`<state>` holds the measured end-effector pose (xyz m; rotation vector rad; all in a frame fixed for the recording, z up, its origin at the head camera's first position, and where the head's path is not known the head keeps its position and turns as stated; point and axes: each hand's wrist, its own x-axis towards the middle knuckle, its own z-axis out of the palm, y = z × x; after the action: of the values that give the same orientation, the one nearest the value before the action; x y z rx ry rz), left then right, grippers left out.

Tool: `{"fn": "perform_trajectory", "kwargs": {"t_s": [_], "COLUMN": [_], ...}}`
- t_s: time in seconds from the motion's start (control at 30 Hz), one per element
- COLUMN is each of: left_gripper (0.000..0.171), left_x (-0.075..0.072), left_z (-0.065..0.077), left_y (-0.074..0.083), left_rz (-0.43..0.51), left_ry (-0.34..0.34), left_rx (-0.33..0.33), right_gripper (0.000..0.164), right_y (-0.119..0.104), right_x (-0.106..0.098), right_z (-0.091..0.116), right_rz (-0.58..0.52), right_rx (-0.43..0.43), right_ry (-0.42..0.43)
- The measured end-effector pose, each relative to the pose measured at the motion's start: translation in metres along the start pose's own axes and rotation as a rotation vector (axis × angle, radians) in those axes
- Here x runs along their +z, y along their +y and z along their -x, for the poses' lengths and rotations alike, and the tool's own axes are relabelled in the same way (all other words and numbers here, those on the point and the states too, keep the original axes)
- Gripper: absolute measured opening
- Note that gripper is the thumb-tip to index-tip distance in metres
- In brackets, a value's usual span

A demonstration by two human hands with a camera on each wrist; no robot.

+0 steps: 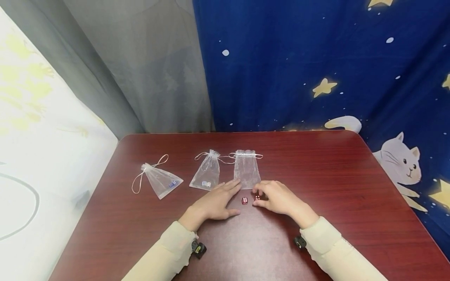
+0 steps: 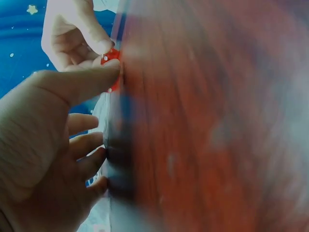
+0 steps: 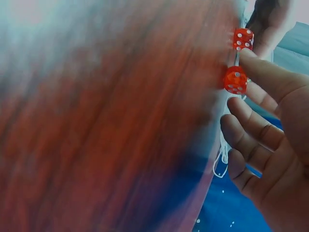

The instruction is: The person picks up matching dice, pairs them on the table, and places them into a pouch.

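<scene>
My left hand (image 1: 216, 201) rests on the table with its fingers extended, the fingertips at the lower corner of a flat sheer drawstring bag (image 1: 247, 171). A red die (image 1: 244, 200) with white pips lies just off those fingers. My right hand (image 1: 279, 197) holds a second red die (image 3: 235, 80) between its thumb and index finger, close to the table and right of the first. In the right wrist view, its other fingers are loosely bent. The left thumb (image 2: 91, 82) partly covers the red dice in the left wrist view.
Left of the flat bag stands a drawn sheer bag (image 1: 207, 171) with blue and white dice inside. Farther left another drawn bag (image 1: 159, 179) holds blue dice. All lie on a reddish wooden table (image 1: 316, 168); a blue curtain (image 1: 267, 78) hangs behind it.
</scene>
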<state>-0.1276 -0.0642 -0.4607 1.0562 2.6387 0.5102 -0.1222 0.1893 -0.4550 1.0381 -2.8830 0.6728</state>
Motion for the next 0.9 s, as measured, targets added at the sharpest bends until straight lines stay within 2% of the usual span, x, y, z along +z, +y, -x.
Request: {"fn": "perform_trajectory", "kwargs": {"t_s": [0.1,0.23,0.43,0.57,0.73,0.9], "left_gripper": [0.087,0.085,0.071,0.058,0.058,0.06], "left_x": [-0.004,-0.009,-0.014,-0.019,-0.026,-0.031], "left_z": [0.0,-0.003,-0.017,-0.03,-0.046,-0.061], "left_y": [0.0,0.0,-0.002,-0.003,-0.006,-0.011], "left_rz": [0.062,0.127,0.145,0.136,0.103,0.094], "left_ry": [0.008,0.064,0.204,0.268,0.248,0.213], "left_rx": [-0.023,-0.045,-0.067,-0.104,-0.207,-0.273], "right_gripper": [0.027,0.026,0.029,0.027,0.025,0.026], "right_y": [0.001,0.003,0.002,0.003,0.004,0.005], "right_x": [-0.003,-0.008,-0.016,-0.019,-0.021,-0.023], "right_z": [0.001,0.001,0.001,0.001,0.0,0.001], "right_rz": [-0.009,-0.019,-0.022,-0.022,-0.021,-0.022], "right_rx": [-0.012,-0.021,-0.01,0.001,-0.003,0.0], "right_ry": [0.041,0.086,0.108,0.119,0.132,0.138]}}
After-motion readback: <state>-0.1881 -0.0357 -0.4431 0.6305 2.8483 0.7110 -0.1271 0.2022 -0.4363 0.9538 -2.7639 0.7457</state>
